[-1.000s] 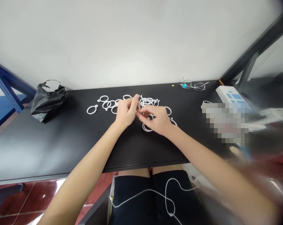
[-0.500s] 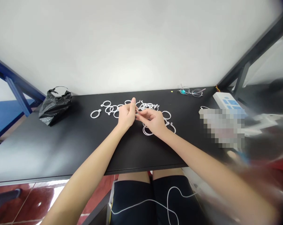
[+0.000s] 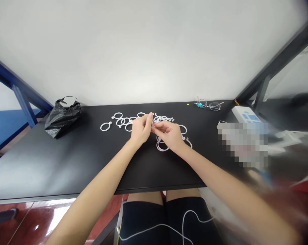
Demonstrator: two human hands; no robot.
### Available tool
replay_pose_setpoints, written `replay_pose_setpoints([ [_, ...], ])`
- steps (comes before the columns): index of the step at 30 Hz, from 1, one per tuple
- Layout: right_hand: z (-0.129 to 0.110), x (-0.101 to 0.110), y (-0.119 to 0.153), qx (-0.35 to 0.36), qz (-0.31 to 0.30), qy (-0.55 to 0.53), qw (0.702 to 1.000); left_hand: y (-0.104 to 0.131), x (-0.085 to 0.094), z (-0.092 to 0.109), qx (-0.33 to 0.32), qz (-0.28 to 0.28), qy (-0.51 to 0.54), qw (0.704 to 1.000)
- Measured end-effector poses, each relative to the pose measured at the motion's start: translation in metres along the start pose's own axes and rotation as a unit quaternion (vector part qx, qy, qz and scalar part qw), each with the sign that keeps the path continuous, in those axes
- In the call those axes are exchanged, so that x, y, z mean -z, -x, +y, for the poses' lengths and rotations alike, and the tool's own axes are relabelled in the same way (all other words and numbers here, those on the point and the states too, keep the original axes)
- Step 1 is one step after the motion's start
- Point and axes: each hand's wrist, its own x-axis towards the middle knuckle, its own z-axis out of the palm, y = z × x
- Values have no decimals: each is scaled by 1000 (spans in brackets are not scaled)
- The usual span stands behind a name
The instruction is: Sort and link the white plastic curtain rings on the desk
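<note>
My left hand [image 3: 141,129] and my right hand [image 3: 170,136] meet above the middle of the black table. Both are closed, fingertips pinched together at the same spot, with the left thumb pointing up. A small pale bit shows between the fingertips, but the hands hide most of it, so I cannot tell its kind. White plastic rings with small knobbed ends lie around them: a loose ring [image 3: 105,126] at far left, a group of rings [image 3: 120,121] beside my left hand, a heaped pile [image 3: 163,119] behind the fingers, and more rings [image 3: 162,146] partly under my right hand.
On the black table [image 3: 92,153], a crumpled black plastic bag [image 3: 63,117] stands at left and eyeglasses [image 3: 208,104] lie at back right. A white-and-blue box [image 3: 246,115] and a blurred-out item [image 3: 243,143] sit at right. A white cable [image 3: 149,228] crosses my lap.
The view has shifted slightly, so the table and rings appear a little lower. Both hands remain pinched together; my left thumb sits closer to the right fingers.
</note>
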Motion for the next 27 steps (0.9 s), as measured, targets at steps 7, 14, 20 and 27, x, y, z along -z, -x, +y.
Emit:
replay_pose_setpoints([
  [7,-2,4,1,41,-13,56,997,0,1,-4,-49,-22,55,997],
  [14,-4,0,2,4,-26,8,1000,-1,0,-4,-47,-1,15,999],
  [20,-5,0,2,-29,-10,-20,999,0,-2,-4,-23,-6,32,999],
  [27,-3,2,-1,-47,8,-76,996,-2,1,2,-40,-64,30,997],
])
